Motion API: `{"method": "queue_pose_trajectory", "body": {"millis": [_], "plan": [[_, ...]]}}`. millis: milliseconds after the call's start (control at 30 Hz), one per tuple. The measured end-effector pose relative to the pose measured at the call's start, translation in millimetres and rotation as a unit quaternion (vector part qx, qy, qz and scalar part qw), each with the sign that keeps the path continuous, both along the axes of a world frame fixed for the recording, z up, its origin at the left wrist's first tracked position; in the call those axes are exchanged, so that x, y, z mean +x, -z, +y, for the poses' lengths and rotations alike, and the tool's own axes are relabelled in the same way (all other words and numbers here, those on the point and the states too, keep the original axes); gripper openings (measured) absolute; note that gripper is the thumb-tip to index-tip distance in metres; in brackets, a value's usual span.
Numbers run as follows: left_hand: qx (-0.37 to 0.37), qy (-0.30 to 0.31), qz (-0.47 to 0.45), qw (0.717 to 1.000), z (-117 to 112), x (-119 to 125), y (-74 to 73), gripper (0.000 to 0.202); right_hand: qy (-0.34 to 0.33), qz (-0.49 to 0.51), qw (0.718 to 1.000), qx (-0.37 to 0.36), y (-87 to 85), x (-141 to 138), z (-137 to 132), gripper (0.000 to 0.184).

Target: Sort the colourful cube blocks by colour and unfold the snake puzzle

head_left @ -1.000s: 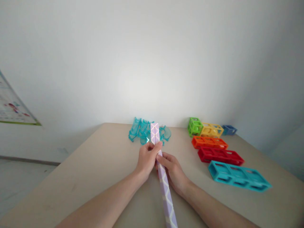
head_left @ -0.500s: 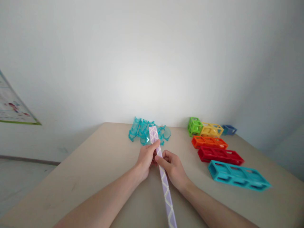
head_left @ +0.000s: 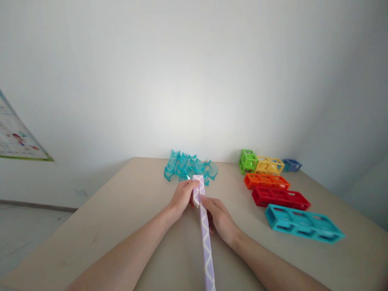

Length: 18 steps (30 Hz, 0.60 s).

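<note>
Holding a lilac jointed stick [head_left: 207, 246], left hand [head_left: 182, 197] and right hand [head_left: 220, 219] had fingers gripping near its doubled end; it seemed light, stiff, best pinched there by flat sides

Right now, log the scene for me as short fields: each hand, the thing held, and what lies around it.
Left hand: grips the strip's far end, thumb on top
Right hand: grips just nearer, thumb against the strip
Strip: purple with white zigzags; near end beyond the picture
Beyond the hands: translucent teal pieces, heaped
To the right: green, yellow, blue, orange, red and turquoise openwork blocks
Surface: beige table
</note>
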State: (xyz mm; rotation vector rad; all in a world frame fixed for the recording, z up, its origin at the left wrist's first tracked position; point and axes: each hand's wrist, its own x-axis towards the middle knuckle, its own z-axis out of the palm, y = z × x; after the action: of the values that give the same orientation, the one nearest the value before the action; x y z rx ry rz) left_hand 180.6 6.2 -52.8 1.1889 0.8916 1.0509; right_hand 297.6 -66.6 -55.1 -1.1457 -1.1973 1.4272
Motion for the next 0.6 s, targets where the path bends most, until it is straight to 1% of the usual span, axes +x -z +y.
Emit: {"method": "queue_pose_trajectory", "body": {"millis": [67,100,167,233,267,333,467,600], "plan": [[-0.007,0.033,0.011,0.999,-3,2,-0.4,0.033,0.009,0.003,1.0,-0.001,0.2,0,1,0.05],[-0.008,0.034,0.015,0.999,-4,2,-1.5,0.035,0.009,0.002,1.0,-0.002,0.3,0,2,0.05],[0.01,0.011,0.022,1.0,-6,2,-4.8,0.038,0.005,0.001,1.0,-0.004,0.7,0,2,0.051],[0.054,-0.011,0.029,0.998,-7,1,-8.5,0.039,0.001,-0.003,1.0,-0.002,1.3,0,2,0.051],[0.074,-0.012,0.034,0.997,-8,1,-10.1,0.039,0.002,-0.006,1.0,-0.002,1.6,0,2,0.052],[0.097,0.011,0.046,0.994,-9,0,-12.5,0.04,0.015,-0.015,1.0,-0.001,1.8,0,2,0.055],[0.105,0.076,0.062,0.99,-13,0,-14.2,0.042,0.047,-0.015,0.999,0.013,1.4,0,3,0.059],[0.127,0.093,0.064,0.985,-15,0,-14.6,0.042,0.044,-0.02,0.999,0.003,0.6,2,4,0.064]]}}
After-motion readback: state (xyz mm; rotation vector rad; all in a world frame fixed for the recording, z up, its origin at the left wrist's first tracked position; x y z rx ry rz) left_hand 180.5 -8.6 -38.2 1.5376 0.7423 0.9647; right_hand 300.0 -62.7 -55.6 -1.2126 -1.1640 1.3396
